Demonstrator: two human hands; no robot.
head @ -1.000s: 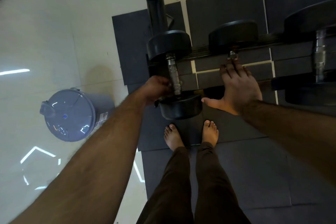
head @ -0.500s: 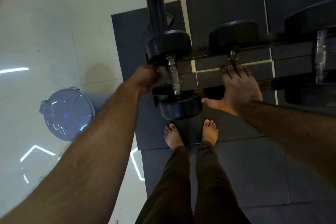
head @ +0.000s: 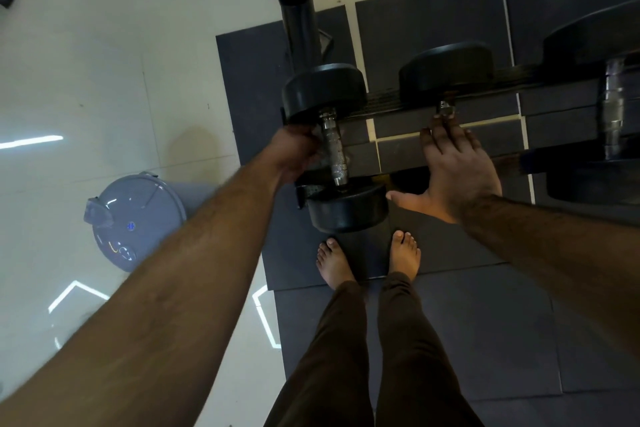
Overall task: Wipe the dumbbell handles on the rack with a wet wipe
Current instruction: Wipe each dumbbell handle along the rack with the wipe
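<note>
My left hand is at the left side of the first dumbbell handle, the bare metal bar between two black weights, with the fingers curled in against it. I judge that they pinch the wet wipe there, but the wipe itself is hidden behind my hand and I cannot make it out. This dumbbell lies at the left end of the rack, its near weight hanging out over the dark floor mat just ahead of my bare feet.

My right hand lies flat and relaxed on the next dumbbell, fingers straight, the fingertips up by the far end of its handle, most of which my palm covers. It grips nothing; it looks to be only steadying me.

So I take the step in hand to be the wiping of the first handle. The next move calls for rubbing round the bar so the knurled far side is reached too, then going on to the handle under my right hand, and after that to the third handle at the right. A grey lidded bin stands on the pale floor to my left, handy for the used wipe.
</note>
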